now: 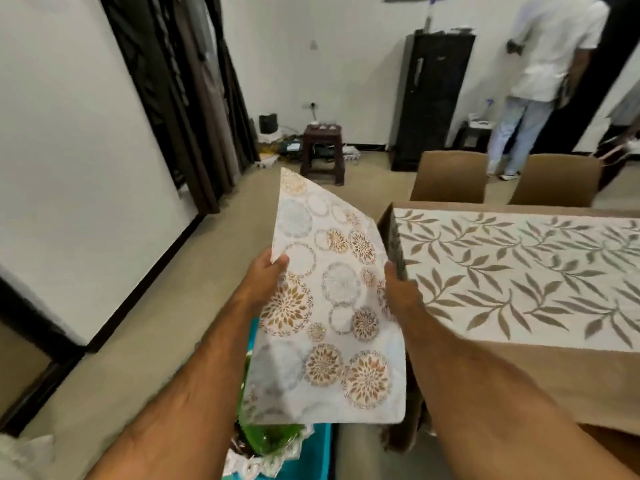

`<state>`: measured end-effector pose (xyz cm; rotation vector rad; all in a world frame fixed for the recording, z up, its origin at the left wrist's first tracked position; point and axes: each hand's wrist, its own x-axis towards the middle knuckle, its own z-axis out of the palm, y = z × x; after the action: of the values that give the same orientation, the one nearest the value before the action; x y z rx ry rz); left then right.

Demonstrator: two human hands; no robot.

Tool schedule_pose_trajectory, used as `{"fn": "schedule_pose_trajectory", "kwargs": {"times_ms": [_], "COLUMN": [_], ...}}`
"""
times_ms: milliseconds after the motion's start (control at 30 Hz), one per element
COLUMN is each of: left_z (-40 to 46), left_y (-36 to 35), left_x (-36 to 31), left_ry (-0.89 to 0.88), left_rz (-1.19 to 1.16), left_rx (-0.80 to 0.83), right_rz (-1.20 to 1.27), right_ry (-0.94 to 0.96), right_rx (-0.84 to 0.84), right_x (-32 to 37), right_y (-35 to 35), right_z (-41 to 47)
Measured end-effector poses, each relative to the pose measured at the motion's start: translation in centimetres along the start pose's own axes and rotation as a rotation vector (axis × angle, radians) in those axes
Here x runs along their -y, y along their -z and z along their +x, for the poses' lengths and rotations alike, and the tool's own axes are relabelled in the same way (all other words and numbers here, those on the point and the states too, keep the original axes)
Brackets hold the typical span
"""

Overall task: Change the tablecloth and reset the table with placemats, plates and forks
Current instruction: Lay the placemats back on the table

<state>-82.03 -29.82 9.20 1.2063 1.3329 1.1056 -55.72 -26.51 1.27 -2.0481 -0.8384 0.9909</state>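
Note:
I hold a white placemat (329, 306) printed with gold and grey floral circles in the air, just left of the table. My left hand (266, 278) grips its left edge with the thumb on top. My right hand (401, 292) grips its right edge, fingers hidden behind the mat. The table (519, 372) on the right wears a brown tablecloth with a white leaf-patterned panel (519, 275) down its middle. No plates or forks show.
Below the placemat a blue container (311, 455) holds green plastic and other items. Two brown chairs (450, 174) stand at the table's far side. A dark stool (323, 150), a black cabinet (433, 98) and a person (540, 74) stand by the far wall.

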Motion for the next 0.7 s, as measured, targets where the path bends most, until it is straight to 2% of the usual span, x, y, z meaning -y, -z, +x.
{"fn": "schedule_pose_trajectory", "kwargs": {"times_ms": [100, 200, 333, 500, 600, 700], "left_z": [1.5, 3.5, 7.4, 14.1, 14.2, 14.9], "left_y": [-2.6, -7.5, -14.3, -22.9, -27.6, -32.4], "left_x": [-1.1, -1.9, -2.2, -1.1, -1.2, -0.3], "left_ry": [0.002, 0.035, 0.06, 0.162, 0.166, 0.147], "left_rz": [0.042, 0.063, 0.189, 0.249, 0.434, 0.512], "left_rx": [0.068, 0.119, 0.132, 0.246, 0.295, 0.372], "right_rz": [0.329, 0.519, 0.588, 0.671, 0.755, 0.81], "right_ry": [-0.1, -0.149, -0.084, -0.06, -0.091, -0.191], "right_rx": [0.118, 0.103, 0.045, -0.066, -0.181, -0.299], "right_x": [-2.3, -4.7, -7.4, -9.5, -11.0, -13.4], "right_y": [4.2, 8.1, 13.1, 19.3, 21.3, 23.3], "right_z": [0.9, 3.3, 6.6, 10.4, 12.4, 13.8]}}
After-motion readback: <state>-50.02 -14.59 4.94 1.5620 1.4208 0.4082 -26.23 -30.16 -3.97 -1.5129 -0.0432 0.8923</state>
